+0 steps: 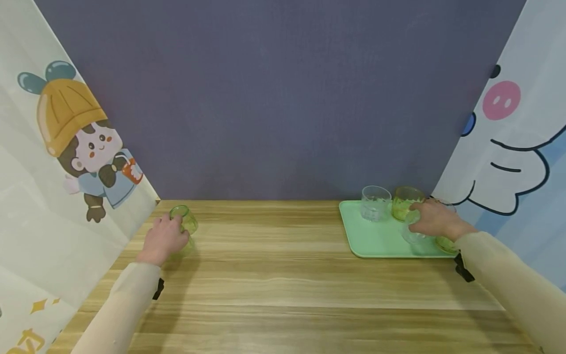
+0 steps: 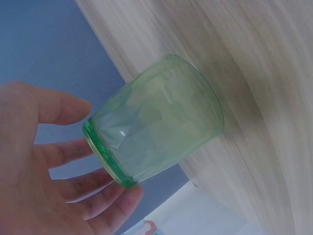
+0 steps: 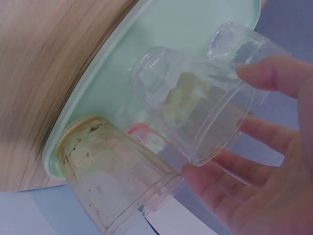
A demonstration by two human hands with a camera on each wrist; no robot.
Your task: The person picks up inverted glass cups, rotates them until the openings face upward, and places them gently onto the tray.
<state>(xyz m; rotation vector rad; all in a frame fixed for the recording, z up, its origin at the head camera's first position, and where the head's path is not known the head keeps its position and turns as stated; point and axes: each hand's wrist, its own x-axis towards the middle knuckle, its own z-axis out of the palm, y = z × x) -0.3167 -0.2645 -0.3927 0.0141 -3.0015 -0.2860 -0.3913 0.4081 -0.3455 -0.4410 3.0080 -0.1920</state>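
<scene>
- Here, the left hand [image 1: 164, 239] is curled around a green glass [image 1: 184, 219] that stands on the wooden bench [image 1: 274, 275].
- In the left wrist view, the fingers [image 2: 63, 152] and thumb wrap the rim of the green glass [image 2: 156, 122], and its bottom sits on the bench [image 2: 264, 98].
- The right hand [image 1: 431, 220] holds a clear glass [image 1: 413, 231] over the light green tray [image 1: 376, 241].
- In the right wrist view, the fingertips [image 3: 205, 181] grip the rim of the clear glass [image 3: 195, 103], and its bottom is on or just above the tray [image 3: 161, 29]; I cannot tell which.
- Just beside the right hand [image 3: 264, 186], toward the person, a yellowish glass [image 3: 117, 181] stands at the near edge of the tray.
- Past the right hand, at the far side of the tray, stand another clear glass [image 1: 375, 202] and another yellowish glass [image 1: 404, 201], side by side.
- The two hands are well apart, one at each side of the bench.
- Beside the left hand is a wall with a cartoon child in a yellow hat [image 1: 84, 142].
- Beside the right hand is a wall with a white cartoon animal [image 1: 513, 128].
</scene>
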